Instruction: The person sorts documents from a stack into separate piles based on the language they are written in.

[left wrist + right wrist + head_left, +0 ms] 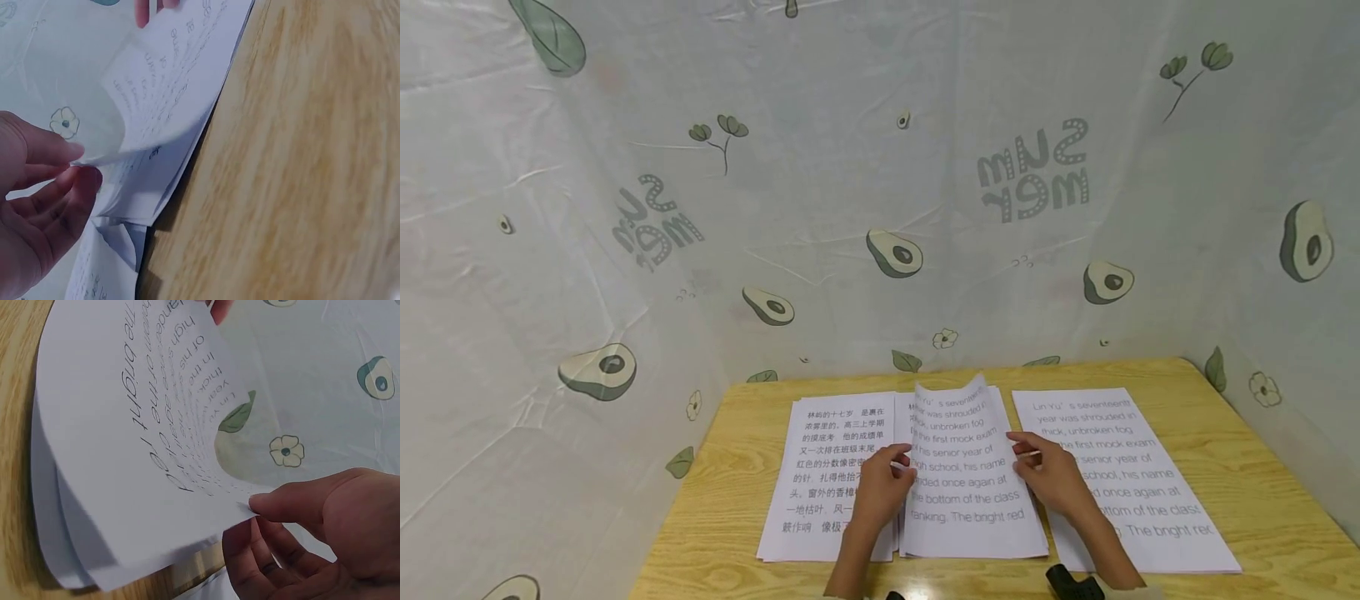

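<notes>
A printed sheet of paper [962, 500] with English text bows upward over the middle stack, its far edge curling up. At its left edge my left hand [883, 487] pinches it between thumb and fingers; the left wrist view shows that hand [47, 200] and the lifted edge. My right hand [1051, 473] pinches the opposite edge, and in the right wrist view the thumb of this hand [306, 531] lies on top of the sheet [106, 456]. Under it, more paper [147, 200] rests on the table.
On the left lies a stack with Chinese text [827, 467], partly under my left hand. Another stack with English text [1135, 475] lies to the right, partly behind my right forearm. The wooden table [1232, 450] meets a curtain [820, 208] printed with avocados.
</notes>
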`<state>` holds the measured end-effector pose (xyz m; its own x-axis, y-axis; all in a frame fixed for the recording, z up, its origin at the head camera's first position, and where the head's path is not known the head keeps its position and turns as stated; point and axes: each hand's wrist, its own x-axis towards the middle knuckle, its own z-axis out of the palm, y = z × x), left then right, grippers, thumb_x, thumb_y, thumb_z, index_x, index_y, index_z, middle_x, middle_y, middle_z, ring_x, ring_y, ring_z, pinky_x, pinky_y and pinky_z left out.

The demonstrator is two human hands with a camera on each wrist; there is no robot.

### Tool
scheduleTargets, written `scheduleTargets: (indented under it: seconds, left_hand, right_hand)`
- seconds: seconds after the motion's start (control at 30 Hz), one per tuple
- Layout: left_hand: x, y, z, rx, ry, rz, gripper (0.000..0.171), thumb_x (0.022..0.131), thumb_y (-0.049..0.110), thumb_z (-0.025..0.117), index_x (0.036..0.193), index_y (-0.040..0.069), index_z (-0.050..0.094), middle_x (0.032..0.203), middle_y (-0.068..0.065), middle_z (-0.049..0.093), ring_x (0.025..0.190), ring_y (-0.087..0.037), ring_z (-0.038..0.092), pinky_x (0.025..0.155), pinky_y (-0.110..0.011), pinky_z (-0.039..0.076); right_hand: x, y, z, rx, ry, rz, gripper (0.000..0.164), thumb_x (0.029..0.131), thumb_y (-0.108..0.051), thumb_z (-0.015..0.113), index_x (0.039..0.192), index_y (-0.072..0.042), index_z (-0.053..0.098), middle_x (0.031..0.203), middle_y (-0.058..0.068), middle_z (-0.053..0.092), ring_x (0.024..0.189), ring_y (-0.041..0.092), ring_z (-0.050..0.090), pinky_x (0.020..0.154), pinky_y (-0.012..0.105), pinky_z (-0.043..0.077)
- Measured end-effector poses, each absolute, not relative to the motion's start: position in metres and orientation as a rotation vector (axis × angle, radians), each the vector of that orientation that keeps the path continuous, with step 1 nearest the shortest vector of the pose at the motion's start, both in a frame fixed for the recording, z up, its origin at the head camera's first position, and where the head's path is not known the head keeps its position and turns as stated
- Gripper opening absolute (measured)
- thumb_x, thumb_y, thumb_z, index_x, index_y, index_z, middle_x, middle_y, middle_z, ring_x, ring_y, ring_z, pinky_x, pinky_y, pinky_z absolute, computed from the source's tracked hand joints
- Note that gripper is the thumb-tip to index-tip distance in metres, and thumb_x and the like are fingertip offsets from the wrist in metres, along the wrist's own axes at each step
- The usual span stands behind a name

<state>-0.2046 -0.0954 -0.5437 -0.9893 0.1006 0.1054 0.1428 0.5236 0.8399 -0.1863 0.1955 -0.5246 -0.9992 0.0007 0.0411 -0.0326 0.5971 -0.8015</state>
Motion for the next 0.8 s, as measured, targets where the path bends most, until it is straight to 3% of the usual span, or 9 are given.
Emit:
scheduleTargets:
  seconds: [0.17,0.8]
  left_hand:
    - [-0.206,-0.099,-0.545,-0.186,-2.674,-1.508,0.043,0.089,-0.003,0.077,0.131,0.002,0.073,0.1,-0.005,0.073,0.082,-0.007,0.067,0.071,-0.02,0.055]
    - [-0.207,-0.098,-0.545,-0.158,-2.63,-1.622,0.043,0.09,0.001,0.08,0.133,0.007,0.074,0.102,-0.003,0.074,0.082,-0.006,0.067,0.066,-0.02,0.055]
  right_hand:
    - [-0.186,0.201,-0.523,0.027,-2.749,1.379,0.047,0.098,0.0,0.07,0.145,-0.002,0.065,0.123,0.019,0.073,0.109,0.033,0.073,0.077,0.025,0.055]
    - [-0.186,0.217,-0.527,-0.004,-2.725,1.401,0.049,0.098,0.0,0.07,0.146,-0.001,0.062,0.124,0.021,0.072,0.108,0.031,0.073,0.076,0.022,0.055]
